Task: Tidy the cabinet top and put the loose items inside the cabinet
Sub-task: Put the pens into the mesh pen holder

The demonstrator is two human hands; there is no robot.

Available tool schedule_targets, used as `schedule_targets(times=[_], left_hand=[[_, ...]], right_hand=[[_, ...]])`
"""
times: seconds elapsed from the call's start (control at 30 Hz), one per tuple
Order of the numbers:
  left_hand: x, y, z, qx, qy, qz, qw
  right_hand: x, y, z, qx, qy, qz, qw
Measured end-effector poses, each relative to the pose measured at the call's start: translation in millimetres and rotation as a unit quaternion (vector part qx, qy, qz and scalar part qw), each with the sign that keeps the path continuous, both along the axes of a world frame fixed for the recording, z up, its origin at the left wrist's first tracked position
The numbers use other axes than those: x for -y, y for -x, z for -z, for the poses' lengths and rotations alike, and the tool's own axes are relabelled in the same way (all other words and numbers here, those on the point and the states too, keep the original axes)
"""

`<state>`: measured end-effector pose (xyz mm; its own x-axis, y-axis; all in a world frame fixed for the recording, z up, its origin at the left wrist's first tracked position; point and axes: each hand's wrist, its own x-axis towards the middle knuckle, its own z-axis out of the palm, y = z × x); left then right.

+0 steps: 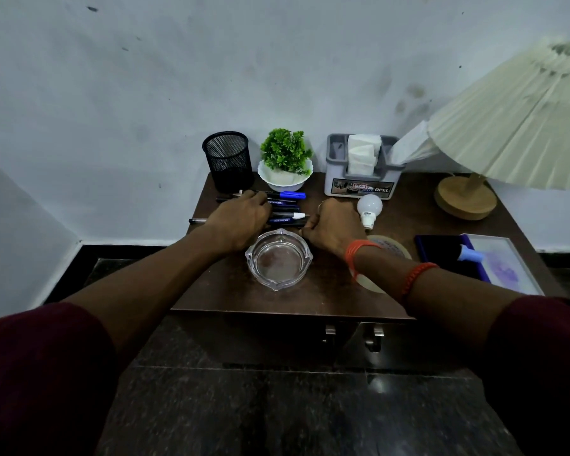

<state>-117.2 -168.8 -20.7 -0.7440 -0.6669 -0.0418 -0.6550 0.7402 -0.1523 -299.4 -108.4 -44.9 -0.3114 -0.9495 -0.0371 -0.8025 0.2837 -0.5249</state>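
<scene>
Several pens (285, 205) lie in a loose row on the dark wooden cabinet top (310, 297), in front of a black mesh pen cup (228, 161). My left hand (241, 217) lies over the left part of the pens with fingers curled onto them. My right hand (334, 225) sits at the pens' right ends, its thumb side touching them. A white light bulb (368, 209) lies just right of my right hand. A glass ashtray (278, 260) stands between my wrists. A roll of tape (389, 248) lies partly hidden under my right wrist.
A small potted plant (285, 162) and a grey tissue caddy (362, 169) stand at the back. A pleated lamp (520, 126) on a wooden base fills the right side. A blue tray (494, 261) sits at the right edge. Two door handles (374, 337) show below the front edge.
</scene>
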Motion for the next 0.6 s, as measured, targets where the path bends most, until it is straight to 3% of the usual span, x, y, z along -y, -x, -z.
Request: schedule_targets(times=[0.23,0.6], left_hand=[[-2,0,-1,0.016,0.006,-0.001,1.0],[-3,4,-5,-0.076,-0.013,-0.049,0.996]], right_hand=[[-1,-1,1,0.035,-0.008,0.009,0.999],[-3,-9,-16,0.167,-0.025,0.027,0.985]])
